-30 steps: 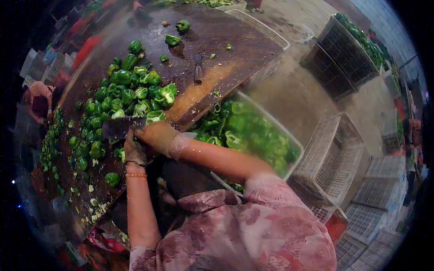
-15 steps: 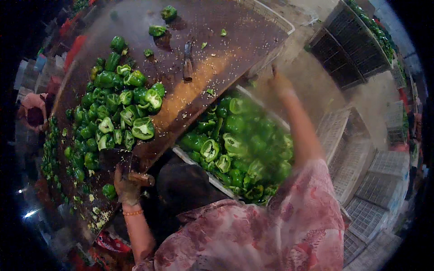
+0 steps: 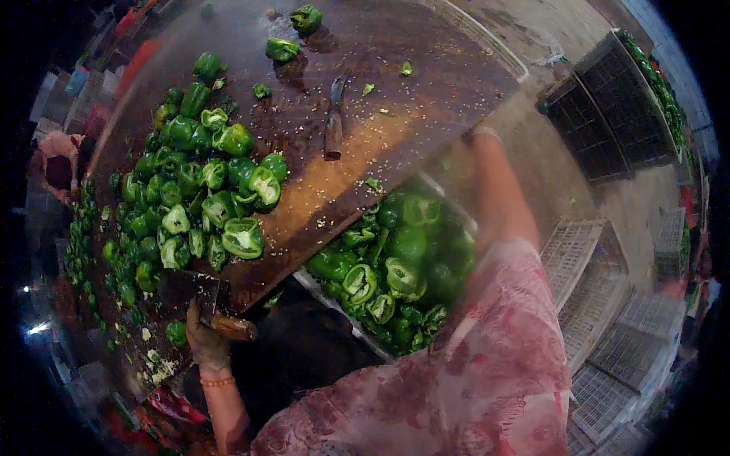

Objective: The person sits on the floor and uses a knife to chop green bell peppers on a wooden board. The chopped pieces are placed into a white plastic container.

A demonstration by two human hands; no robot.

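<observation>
My left hand (image 3: pixel 207 342), with a beaded bracelet at the wrist, is closed round a cleaver near the table's front edge. Its broad dark blade (image 3: pixel 185 295) lies flat beside the pile of green bell peppers, and the wooden handle (image 3: pixel 232 327) sticks out to the right. Whole and halved peppers (image 3: pixel 179 176) are heaped on the left of the dark wooden table (image 3: pixel 426 68). My right hand (image 3: pixel 483 135) is stretched far out to the table's right edge; its fingers are blurred and hidden. Below that arm, a crate (image 3: pixel 344 315) holds many cut peppers (image 3: pixel 399 277).
A wooden-handled knife (image 3: pixel 334 121) lies mid-table among scattered seeds. Two peppers (image 3: pixel 306 20) sit at the far side. Stacked dark crates (image 3: pixel 608 114) stand on the floor at far right, pale crates (image 3: pixel 578 258) nearer. Another person (image 3: pixel 58 163) is at far left.
The view has shifted, so table and peppers appear farther right and lower. My right hand has come against the table's edge, its arm covering more of the crate. The left hand keeps the cleaver.
</observation>
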